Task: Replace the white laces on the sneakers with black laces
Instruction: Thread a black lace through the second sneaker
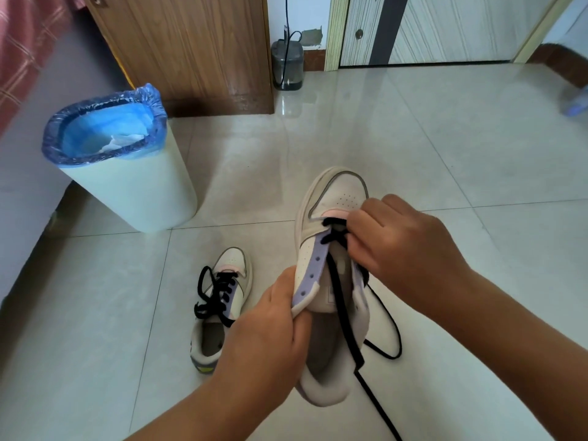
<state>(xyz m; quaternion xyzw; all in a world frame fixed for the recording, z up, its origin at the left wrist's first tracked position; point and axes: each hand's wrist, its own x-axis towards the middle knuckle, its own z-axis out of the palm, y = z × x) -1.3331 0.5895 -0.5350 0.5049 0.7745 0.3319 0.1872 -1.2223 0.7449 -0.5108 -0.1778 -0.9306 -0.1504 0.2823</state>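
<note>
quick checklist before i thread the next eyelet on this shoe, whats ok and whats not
1. Held sneaker steady: ok, the left hand grips its lilac eyelet strip.
2. Black lace in hand: ok, the right hand pinches it at the lower crossings near the toe.
3. Lower rows laced: ok, two black crossings show there.
4. Upper eyelets free: ok on the left strip, several holes open; the right strip is hidden by the hand, cannot tell.
5. Lace ends even: cannot tell, one end runs out of frame.
6. Other sneaker: ok, laced in black, on the floor.
</note>
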